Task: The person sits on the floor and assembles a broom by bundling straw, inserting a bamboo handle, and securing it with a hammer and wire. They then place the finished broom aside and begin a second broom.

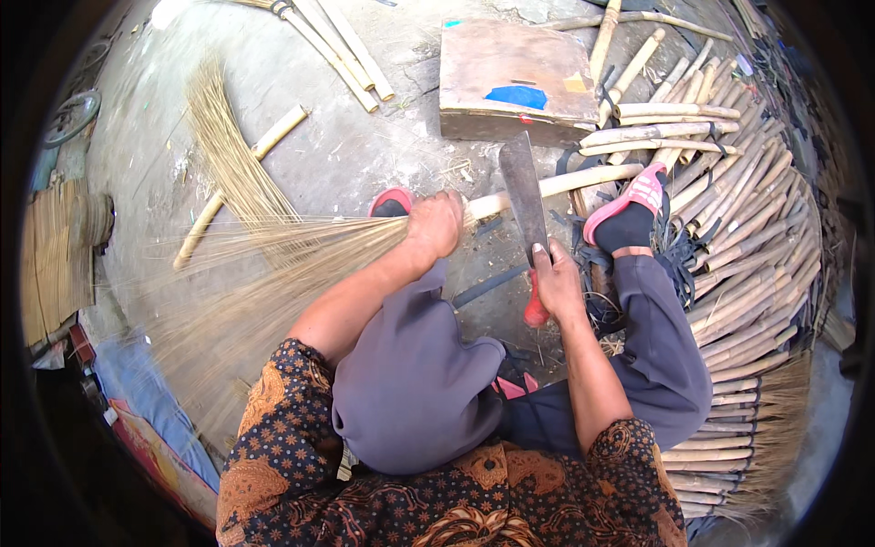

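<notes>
My left hand [437,223] is closed round the neck of a stick broom. Its thin tan bristles [351,244] fan out to the left, blurred toward their ends. On the other side of the fist a pale bamboo handle [570,180] runs right, toward my pink-sandalled right foot. My right hand [558,281] grips a machete [522,187] by its red handle. The broad dark blade points up and away, crossing over the bamboo handle; whether they touch I cannot tell. Beyond the bristles, a loose bristle bundle [232,137] lies across a bamboo stick [278,134].
A wooden box [510,68] with blue patches stands ahead. Many bamboo-handled brooms [743,301] are piled along the right, with black strips [670,260] near my foot. Several bamboo poles [342,46] lie at the far left. A blue cloth [146,378] lies at left.
</notes>
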`<state>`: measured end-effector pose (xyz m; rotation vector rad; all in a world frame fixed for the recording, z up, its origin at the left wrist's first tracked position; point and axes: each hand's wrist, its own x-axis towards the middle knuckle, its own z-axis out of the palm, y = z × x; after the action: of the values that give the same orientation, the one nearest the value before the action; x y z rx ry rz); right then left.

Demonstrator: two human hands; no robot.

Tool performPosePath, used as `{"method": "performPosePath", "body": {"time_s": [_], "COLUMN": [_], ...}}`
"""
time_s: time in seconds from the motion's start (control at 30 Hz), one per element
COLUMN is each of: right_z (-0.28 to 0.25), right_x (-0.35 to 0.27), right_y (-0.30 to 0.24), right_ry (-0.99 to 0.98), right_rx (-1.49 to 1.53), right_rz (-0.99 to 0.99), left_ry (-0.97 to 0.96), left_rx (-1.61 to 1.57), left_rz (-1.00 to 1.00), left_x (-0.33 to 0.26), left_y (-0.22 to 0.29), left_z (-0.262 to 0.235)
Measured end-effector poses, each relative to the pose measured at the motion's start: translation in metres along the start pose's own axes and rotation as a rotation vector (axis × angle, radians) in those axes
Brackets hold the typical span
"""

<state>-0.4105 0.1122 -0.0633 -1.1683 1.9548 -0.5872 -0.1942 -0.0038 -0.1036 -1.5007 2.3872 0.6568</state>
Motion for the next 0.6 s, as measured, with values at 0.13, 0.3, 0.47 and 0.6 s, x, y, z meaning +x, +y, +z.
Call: {"method": "performPosePath", "body": {"time_s": [0.13, 0.3, 0.47, 0.6], "right_z": [0.023, 0.047, 0.051, 0.047], "right_x": [0.000, -0.010, -0.020, -0.019], "right_y": [0.016, 0.027, 0.027, 0.023], "right_ry": [0.060, -0.235, -0.257, -0.276], "right_rx": [0.083, 0.017, -0.143, -0.081], "right_rz": [0.132, 0.188, 0.017, 0.082], "left_ry": [-0.186, -0.173, -0.401, -0.455], "left_rx": [-0.060, -0.060, -0.169, -0.262], "left_rz": [-0.017, -0.092, -0.006, 0.103], "left_x": [0.003, 0.004, 0.019, 0.027], "left_y": [0.000, 0.000, -0.011, -0.020], "left_z": [-0.010, -0.015, -0.014, -0.016]}}
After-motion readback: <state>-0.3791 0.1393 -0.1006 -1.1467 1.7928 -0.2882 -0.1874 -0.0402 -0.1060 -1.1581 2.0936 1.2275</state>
